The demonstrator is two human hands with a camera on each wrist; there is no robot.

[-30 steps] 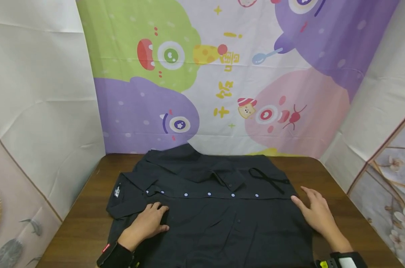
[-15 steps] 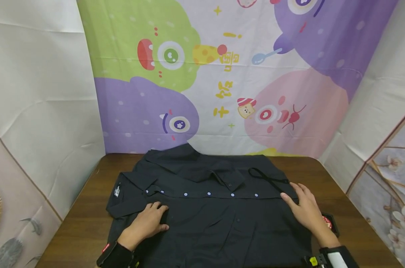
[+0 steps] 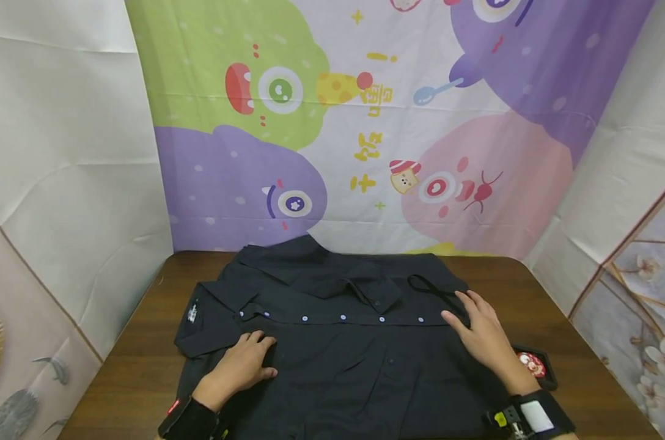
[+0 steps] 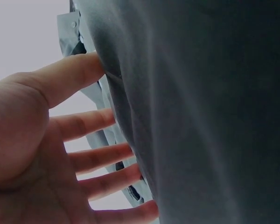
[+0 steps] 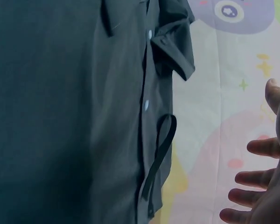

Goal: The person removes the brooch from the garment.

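Observation:
A black button-up shirt point(image 3: 343, 342) lies spread on the brown wooden table point(image 3: 134, 373), its row of pale buttons point(image 3: 342, 318) running left to right. My left hand point(image 3: 248, 362) rests flat on the cloth near the collar end, fingers touching the fabric point(image 4: 186, 116). My right hand point(image 3: 478, 333) lies open on the shirt's right part, beside a thin black strap point(image 3: 437, 292). In the right wrist view the strap point(image 5: 158, 158) loops along the shirt's edge and my fingers point(image 5: 259, 179) are spread.
A small dark patch with a red cartoon figure point(image 3: 532, 365) lies on the table right of my right hand. A colourful cartoon cloth point(image 3: 365, 122) hangs behind the table, with white sheets at both sides. Bare wood shows at the left and right edges.
My right hand has slid left from the shirt's right edge onto the cloth, uncovering the small patch on the table. The left hand has stayed put.

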